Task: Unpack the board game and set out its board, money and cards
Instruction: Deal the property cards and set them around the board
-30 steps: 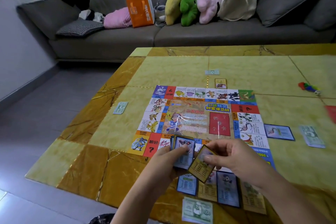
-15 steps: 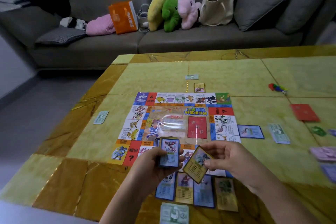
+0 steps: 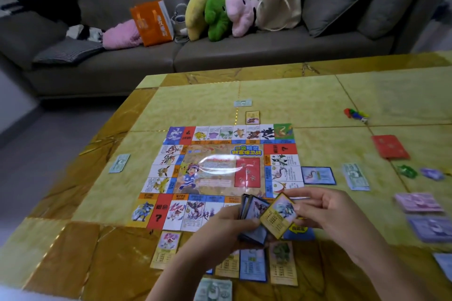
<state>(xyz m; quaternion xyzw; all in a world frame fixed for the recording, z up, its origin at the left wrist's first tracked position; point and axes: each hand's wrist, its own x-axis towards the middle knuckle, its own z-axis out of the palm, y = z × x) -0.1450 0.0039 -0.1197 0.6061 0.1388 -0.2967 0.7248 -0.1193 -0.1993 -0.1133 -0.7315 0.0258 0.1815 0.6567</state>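
Gleaming table under board, sofa beyond

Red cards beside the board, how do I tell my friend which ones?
Find the game board on the yellow table, then look right, past the pale green banknotes. The red cards lie farther back and right of them, the only all-red pile off the board.

A home living room: a grey sofa piled with plush toys, cushions and bags stands behind the bench.
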